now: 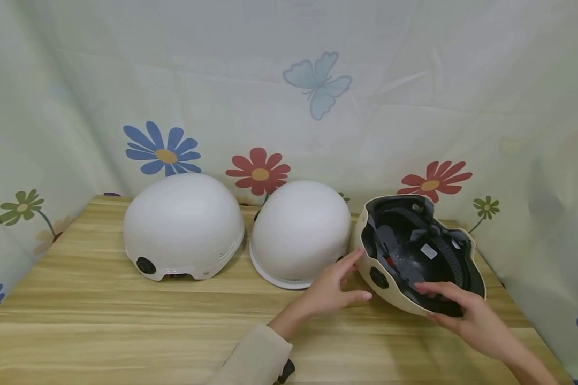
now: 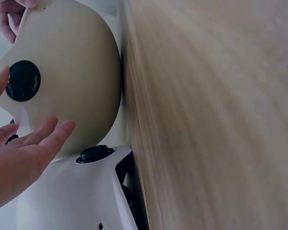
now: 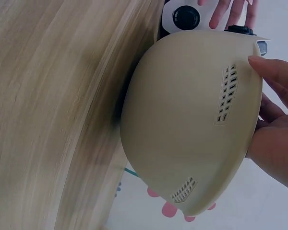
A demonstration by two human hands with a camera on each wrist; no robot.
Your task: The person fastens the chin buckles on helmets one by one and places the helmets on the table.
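Note:
A cream helmet [image 1: 390,297] lies upside down at the right of the table, its black padded inside and straps facing up. My right hand [image 1: 472,320] pinches its near rim, with the thumb on the outer shell [image 3: 182,105] and the fingers over the inner side. Beside the helmet's left side, my left hand [image 1: 328,290] is spread with straight fingers. In the left wrist view, those fingers [image 2: 47,139] lie close to the shell near a round black knob [image 2: 23,80]; whether they touch it I cannot tell.
Two white helmets stand dome up on the wooden table [image 1: 125,331]: one at the left [image 1: 183,224], the other in the middle [image 1: 303,230], close against the cream one. A curtain [image 1: 390,123] printed with flowers and a butterfly hangs behind and at the sides.

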